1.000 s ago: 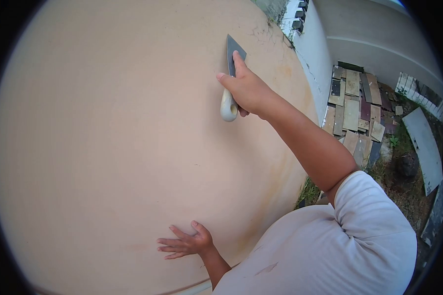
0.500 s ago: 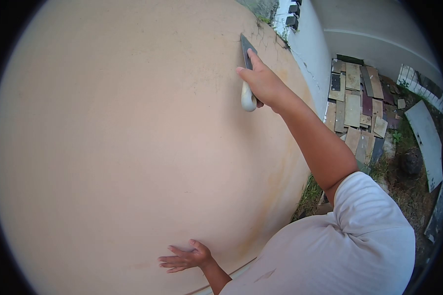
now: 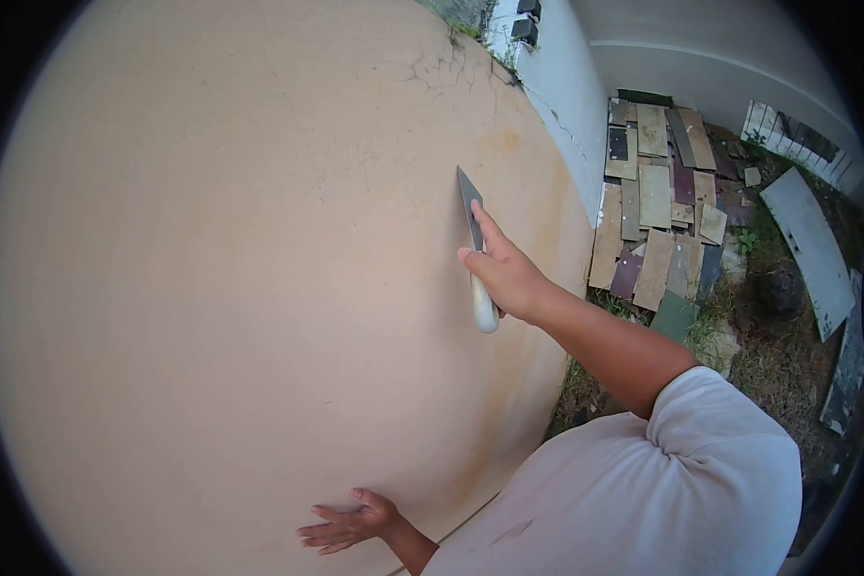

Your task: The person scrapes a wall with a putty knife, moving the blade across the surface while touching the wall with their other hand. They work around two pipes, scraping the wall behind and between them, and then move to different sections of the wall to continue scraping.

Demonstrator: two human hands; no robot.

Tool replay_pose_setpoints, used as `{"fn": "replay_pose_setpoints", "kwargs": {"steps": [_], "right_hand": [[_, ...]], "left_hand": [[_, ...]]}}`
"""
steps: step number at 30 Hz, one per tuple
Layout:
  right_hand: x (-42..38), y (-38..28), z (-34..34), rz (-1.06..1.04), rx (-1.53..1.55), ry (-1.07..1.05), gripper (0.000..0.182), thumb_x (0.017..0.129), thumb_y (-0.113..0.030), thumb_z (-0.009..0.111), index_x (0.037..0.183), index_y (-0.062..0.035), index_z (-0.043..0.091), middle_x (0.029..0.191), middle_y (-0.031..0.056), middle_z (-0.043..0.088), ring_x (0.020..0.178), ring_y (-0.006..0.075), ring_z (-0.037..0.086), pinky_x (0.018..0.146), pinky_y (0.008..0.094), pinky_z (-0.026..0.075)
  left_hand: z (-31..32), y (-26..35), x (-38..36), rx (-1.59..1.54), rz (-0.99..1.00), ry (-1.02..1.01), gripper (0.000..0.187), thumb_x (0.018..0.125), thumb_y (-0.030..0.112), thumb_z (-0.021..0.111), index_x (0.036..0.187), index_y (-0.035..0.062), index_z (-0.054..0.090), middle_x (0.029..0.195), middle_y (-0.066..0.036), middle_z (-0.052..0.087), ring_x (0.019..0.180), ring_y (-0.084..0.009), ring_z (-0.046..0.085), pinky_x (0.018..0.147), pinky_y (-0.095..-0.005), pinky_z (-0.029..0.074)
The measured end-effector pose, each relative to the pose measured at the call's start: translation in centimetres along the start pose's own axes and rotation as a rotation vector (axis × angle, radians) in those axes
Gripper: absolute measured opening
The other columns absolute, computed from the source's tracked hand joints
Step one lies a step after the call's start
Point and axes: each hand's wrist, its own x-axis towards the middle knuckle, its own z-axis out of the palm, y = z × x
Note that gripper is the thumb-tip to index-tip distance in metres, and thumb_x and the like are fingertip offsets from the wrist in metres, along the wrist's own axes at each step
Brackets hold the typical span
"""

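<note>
A broad beige wall (image 3: 221,278) fills the left and middle of the view, with fine cracks near its top edge. My right hand (image 3: 507,274) is wrapped round the pale handle of a scraper (image 3: 484,305). The narrow grey blade points up, its face close to the wall; whether it touches cannot be told. Low in the view, my left hand (image 3: 351,523) has its fingers spread at the wall surface and holds nothing.
Flat boards and tiles (image 3: 655,192) lie on the ground at the right. Beyond them are a white slatted piece (image 3: 763,125), a long pale panel (image 3: 808,252) and a dark round object (image 3: 780,288). A white wall (image 3: 557,86) meets the beige one.
My right hand has moved down along the wall with the scraper in it. My left hand sits slightly lower and further left, still spread. The view has shifted a little.
</note>
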Motion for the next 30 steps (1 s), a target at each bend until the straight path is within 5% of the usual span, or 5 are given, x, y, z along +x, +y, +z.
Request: {"fn": "replay_pose_setpoints", "kwargs": {"steps": [6, 12, 21, 28, 30], "right_hand": [[5.1, -2.2, -5.6, 0.221, 0.188, 0.116, 0.077, 0.097, -0.025, 0.049, 0.156, -0.009, 0.003, 0.071, 0.0023, 0.049, 0.053, 0.0123, 0.047, 0.043, 0.0278, 0.037], [1.2, -1.6, -1.6, 0.184, 0.137, 0.004, 0.08, 0.093, -0.029, 0.054, 0.156, -0.0119, 0.007, 0.069, 0.0007, 0.045, 0.048, 0.0124, 0.043, 0.035, 0.0309, 0.031], [13.1, 1.0, -11.8, 0.234, 0.38, 0.21, 0.074, 0.094, -0.03, 0.052, 0.157, -0.0216, 0.013, 0.073, -0.0014, 0.047, 0.055, 0.0114, 0.042, 0.044, 0.0273, 0.029], [3.7, 2.5, -4.0, 0.01, 0.177, 0.085, 0.077, 0.094, -0.021, 0.056, 0.156, -0.0076, 0.013, 0.073, -0.0006, 0.049, 0.063, 0.0105, 0.047, 0.06, 0.0249, 0.039], [6.6, 0.4, -6.5, 0.088, 0.204, 0.157, 0.074, 0.094, -0.026, 0.054, 0.156, -0.0143, 0.016, 0.077, -0.0005, 0.048, 0.063, 0.01, 0.045, 0.053, 0.0281, 0.036]], "left_hand": [[-0.4, -0.3, 0.2, 0.029, 0.029, 0.025, 0.067, 0.098, 0.055, 0.035, 0.149, 0.0117, 0.036, 0.157, -0.028, 0.02, 0.147, -0.0444, 0.013, 0.113, -0.063, 0.002], [0.2, -0.3, 0.0, -0.018, -0.018, 0.012, 0.069, 0.096, 0.057, 0.039, 0.149, 0.0129, 0.037, 0.16, -0.021, 0.017, 0.149, -0.0405, 0.009, 0.109, -0.0688, 0.001], [0.3, -0.4, -0.3, -0.018, -0.01, 0.034, 0.068, 0.096, 0.057, 0.04, 0.148, 0.0133, 0.039, 0.16, -0.021, 0.017, 0.148, -0.0412, 0.009, 0.107, -0.0712, 0.003], [0.1, -0.3, 0.0, -0.01, -0.012, 0.038, 0.068, 0.096, 0.057, 0.04, 0.148, 0.0138, 0.039, 0.159, -0.021, 0.019, 0.148, -0.0409, 0.012, 0.107, -0.0713, 0.003], [0.3, -0.3, 0.0, -0.012, -0.008, 0.038, 0.068, 0.096, 0.057, 0.04, 0.148, 0.0138, 0.039, 0.159, -0.021, 0.02, 0.148, -0.0406, 0.012, 0.107, -0.071, 0.003]]}}
